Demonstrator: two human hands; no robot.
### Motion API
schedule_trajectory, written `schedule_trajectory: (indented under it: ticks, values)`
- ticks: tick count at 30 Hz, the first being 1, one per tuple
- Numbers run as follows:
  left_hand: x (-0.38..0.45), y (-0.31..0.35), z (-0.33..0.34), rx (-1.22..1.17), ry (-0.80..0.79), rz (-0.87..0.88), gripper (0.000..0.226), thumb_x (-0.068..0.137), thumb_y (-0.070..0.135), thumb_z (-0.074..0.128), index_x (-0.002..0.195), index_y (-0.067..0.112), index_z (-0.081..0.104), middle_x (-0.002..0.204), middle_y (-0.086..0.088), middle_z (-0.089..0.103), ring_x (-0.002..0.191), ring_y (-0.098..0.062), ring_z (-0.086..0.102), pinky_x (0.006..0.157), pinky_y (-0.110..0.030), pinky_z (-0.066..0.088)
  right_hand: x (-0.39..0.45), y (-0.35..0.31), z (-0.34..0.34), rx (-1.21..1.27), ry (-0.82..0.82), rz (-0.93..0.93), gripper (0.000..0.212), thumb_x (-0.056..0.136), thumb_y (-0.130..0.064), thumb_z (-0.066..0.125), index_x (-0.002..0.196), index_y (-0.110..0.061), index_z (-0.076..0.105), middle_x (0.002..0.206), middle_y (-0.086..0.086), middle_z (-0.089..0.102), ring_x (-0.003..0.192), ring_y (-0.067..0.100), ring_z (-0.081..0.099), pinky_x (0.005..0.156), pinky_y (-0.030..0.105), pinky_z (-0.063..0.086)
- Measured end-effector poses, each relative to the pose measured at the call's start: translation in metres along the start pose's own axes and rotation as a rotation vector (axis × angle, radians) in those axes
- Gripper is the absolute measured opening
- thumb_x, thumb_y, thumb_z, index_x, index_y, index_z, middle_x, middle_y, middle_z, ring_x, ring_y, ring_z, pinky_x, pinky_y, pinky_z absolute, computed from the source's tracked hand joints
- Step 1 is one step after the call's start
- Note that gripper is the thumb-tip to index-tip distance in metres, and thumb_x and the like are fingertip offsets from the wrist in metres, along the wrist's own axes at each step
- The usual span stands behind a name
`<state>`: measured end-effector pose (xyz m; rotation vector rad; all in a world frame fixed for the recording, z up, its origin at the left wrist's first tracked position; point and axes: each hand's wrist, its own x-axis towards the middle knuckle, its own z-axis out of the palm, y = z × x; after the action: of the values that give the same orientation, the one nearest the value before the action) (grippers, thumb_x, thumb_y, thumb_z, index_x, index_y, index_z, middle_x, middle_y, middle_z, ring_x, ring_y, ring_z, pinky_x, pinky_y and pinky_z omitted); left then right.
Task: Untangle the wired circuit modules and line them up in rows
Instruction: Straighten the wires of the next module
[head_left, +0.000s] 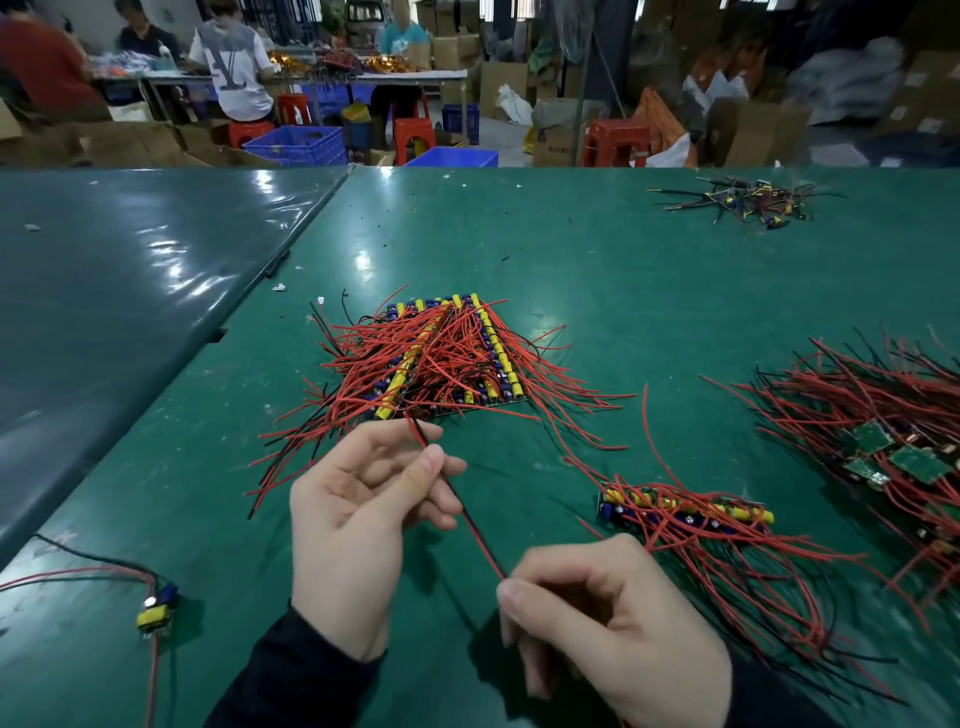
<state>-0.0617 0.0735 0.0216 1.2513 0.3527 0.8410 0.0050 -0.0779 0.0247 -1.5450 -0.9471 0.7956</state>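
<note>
Modules (441, 358) bear no legible print; left hand (358, 514) and right hand (597, 623) pinch one red-black wire (470, 525).

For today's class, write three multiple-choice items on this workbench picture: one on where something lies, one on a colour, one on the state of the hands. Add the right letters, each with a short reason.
1. Where does the single loose module lie?
A. near left of the table
B. far right corner
C. on the big stack

2. What colour is the table mat?
A. white
B. green
C. orange

3. What are the two hands doing?
A. lying flat on the mat
B. both pinching one wire pair
C. lifting a blue crate

Key: 1 A, it lies alone by the near left edge. 2 B, the mat is plainly green. 3 B, the left hand and right hand each pinch the red and black wire pair stretched between them.
</note>
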Motion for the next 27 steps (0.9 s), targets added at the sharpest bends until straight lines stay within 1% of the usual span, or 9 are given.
schedule_trajectory:
  ticks: [3,6,10,12,15,17,21,24,27]
  values:
    - [0.000,0.002,-0.001,-0.115,-0.006,-0.117,0.012,0.071,0.006,0.060,0.081,0.001,0.061,0.063,-0.014,0.066,0.042,-0.010,0.052,0.040,-0.014,0.042,-0.001,0.001,0.000,-0.103,0.001,-0.030,0.028,0.089,-0.023,0.058,0.064,-0.012,0.063,0.049,0.004,0.062,0.044,0.008,0.056,0.049,0.018,0.042]
    - [-0.001,0.004,-0.001,-0.166,-0.021,-0.161,0.010,0.072,0.011,0.059,0.077,0.002,0.061,0.059,-0.013,0.064,0.040,-0.010,0.051,0.038,-0.014,0.040,0.002,0.010,0.000,-0.155,0.081,0.073,0.031,0.089,-0.021,0.058,0.059,-0.010,0.062,0.045,0.005,0.059,0.039,0.012,0.054,0.046,0.021,0.042]
    - [-0.005,0.007,0.004,-0.139,-0.053,-0.208,0.016,0.074,0.017,0.058,0.062,0.011,0.066,0.056,-0.014,0.061,0.035,-0.010,0.048,0.034,-0.014,0.037,0.002,0.015,0.001,-0.224,0.070,0.176,0.033,0.088,-0.021,0.056,0.058,-0.011,0.062,0.044,0.004,0.059,0.038,0.016,0.053,0.043,0.022,0.041]
    - [-0.001,0.007,0.003,-0.148,0.016,-0.283,0.016,0.077,0.017,0.058,0.062,0.010,0.063,0.052,-0.010,0.059,0.033,-0.007,0.045,0.031,-0.011,0.032,0.000,0.011,0.003,-0.265,0.039,0.113,0.031,0.087,-0.027,0.057,0.059,-0.014,0.061,0.043,0.002,0.058,0.039,0.013,0.051,0.044,0.025,0.042]
    - [0.005,0.004,-0.001,-0.204,0.145,-0.524,0.020,0.086,0.013,0.055,0.066,0.009,0.054,0.046,-0.002,0.054,0.028,-0.002,0.036,0.027,-0.008,0.024,-0.002,-0.001,0.005,-0.367,-0.064,-0.061,0.029,0.089,-0.029,0.057,0.065,-0.015,0.061,0.050,0.009,0.060,0.040,0.011,0.049,0.046,0.026,0.041]
    - [0.008,0.003,-0.001,-0.250,0.188,-0.639,0.022,0.089,0.014,0.052,0.067,0.010,0.052,0.045,-0.001,0.052,0.026,-0.001,0.031,0.025,-0.008,0.022,-0.003,-0.006,0.002,-0.403,-0.100,-0.105,0.027,0.092,-0.027,0.057,0.068,-0.014,0.061,0.053,0.009,0.060,0.041,0.011,0.048,0.047,0.025,0.040]
    - [0.010,0.004,-0.001,-0.292,0.179,-0.700,0.024,0.090,0.018,0.054,0.067,0.010,0.052,0.046,0.000,0.050,0.025,0.000,0.031,0.025,-0.008,0.023,-0.007,-0.008,-0.005,-0.287,-0.110,-0.065,0.026,0.093,-0.025,0.058,0.069,-0.014,0.061,0.046,-0.002,0.052,0.039,0.001,0.043,0.046,0.016,0.035]
    - [0.007,0.002,0.000,-0.309,0.151,-0.735,0.024,0.090,0.017,0.052,0.067,0.010,0.050,0.043,0.000,0.048,0.023,0.000,0.029,0.023,-0.009,0.021,-0.013,-0.008,-0.006,-0.265,-0.124,-0.024,0.026,0.093,-0.024,0.058,0.070,-0.014,0.063,0.047,-0.006,0.048,0.042,0.001,0.038,0.047,0.016,0.031]
    - [0.008,0.001,0.000,-0.340,0.181,-0.706,0.023,0.091,0.017,0.053,0.070,0.010,0.051,0.046,0.000,0.051,0.026,0.000,0.034,0.025,-0.008,0.025,-0.023,-0.004,-0.007,-0.120,-0.052,0.077,0.011,0.087,-0.028,0.066,0.092,-0.019,0.066,0.054,-0.005,0.051,0.047,0.005,0.041,0.049,0.018,0.030]
